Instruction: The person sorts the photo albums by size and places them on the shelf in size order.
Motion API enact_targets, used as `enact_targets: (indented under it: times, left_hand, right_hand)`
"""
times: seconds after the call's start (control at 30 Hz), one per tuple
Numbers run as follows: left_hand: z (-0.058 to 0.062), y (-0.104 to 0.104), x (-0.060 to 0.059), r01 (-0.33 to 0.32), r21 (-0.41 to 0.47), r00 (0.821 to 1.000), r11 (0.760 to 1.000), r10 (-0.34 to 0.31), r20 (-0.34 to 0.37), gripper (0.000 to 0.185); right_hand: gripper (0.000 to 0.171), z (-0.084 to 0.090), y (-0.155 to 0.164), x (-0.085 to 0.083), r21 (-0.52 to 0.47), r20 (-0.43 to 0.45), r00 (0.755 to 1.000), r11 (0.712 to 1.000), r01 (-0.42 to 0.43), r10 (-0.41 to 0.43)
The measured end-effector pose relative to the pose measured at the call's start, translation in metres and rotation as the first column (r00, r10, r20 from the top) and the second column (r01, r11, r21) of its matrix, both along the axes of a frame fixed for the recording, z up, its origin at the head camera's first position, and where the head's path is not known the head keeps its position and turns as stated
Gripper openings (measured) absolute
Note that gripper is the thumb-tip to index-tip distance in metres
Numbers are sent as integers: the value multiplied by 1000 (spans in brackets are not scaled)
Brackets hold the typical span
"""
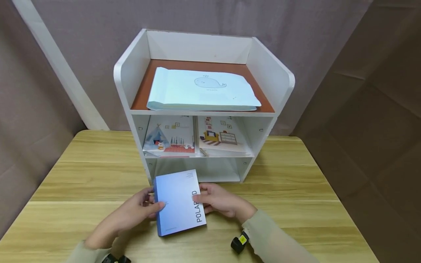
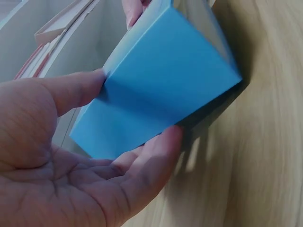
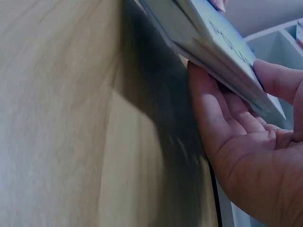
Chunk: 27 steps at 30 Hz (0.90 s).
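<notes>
Two hands on one blue book, head view first: the left hand grips the book's left edge, thumb curled over the cover, and the right hand pinches the right edge by the "POLAR..." lettering. The book sits tilted over the wooden table, just in front of the white shelf unit, at 6 o'clock from it. Plenty of bare table at 3 and 9 o'clock; the near edge is cut off by the frame. I count three shelf levels. Up top, one pale whale-print booklet, its front edge reaching the shelf lip. The middle level holds two picture books, a tent one and a room one, side by side. The bottom level's opening is right behind the blue book's far edge.

Left wrist view: the thumb presses on the blue cover while the fingers curl underneath, so it's a pinch. Wood table is at 3 o'clock and the shelf's white panels at 11. One fingertip of the other hand peeks in at 12.

Right wrist view: the book's edge lies between the thumb on top and slightly spread fingers below, with its shadow on the table at 9 o'clock.
</notes>
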<state>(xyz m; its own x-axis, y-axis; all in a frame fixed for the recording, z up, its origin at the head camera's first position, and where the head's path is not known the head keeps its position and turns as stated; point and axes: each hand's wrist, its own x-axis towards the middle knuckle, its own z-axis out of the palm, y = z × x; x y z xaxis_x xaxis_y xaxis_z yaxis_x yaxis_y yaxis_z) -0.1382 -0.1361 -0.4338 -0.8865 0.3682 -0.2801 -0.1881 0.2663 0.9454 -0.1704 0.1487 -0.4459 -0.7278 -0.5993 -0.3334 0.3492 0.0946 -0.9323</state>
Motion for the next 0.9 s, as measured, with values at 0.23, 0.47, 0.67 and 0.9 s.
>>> enact_targets:
  times: [0.23, 0.47, 0.67, 0.9]
  left_hand:
    - [-5, 14, -5, -123, 68, 992, 990, 125, -26, 74]
    - [-14, 25, -8, -205, 139, 978, 969, 208, -3, 67]
    - [-21, 33, -5, -256, 186, 967, 949, 251, 50, 63]
    - [-25, 38, -1, -250, 326, 968, 912, 225, 114, 66]
  right_hand:
    - [43, -8, 7, -5, -27, 15, 997, 997, 74, -74]
    - [49, -10, 7, -8, -37, 11, 984, 983, 178, -178]
    - [51, -13, 2, -12, -39, 30, 962, 961, 273, -272]
    - [51, -14, -2, -16, -17, 33, 939, 939, 343, -343]
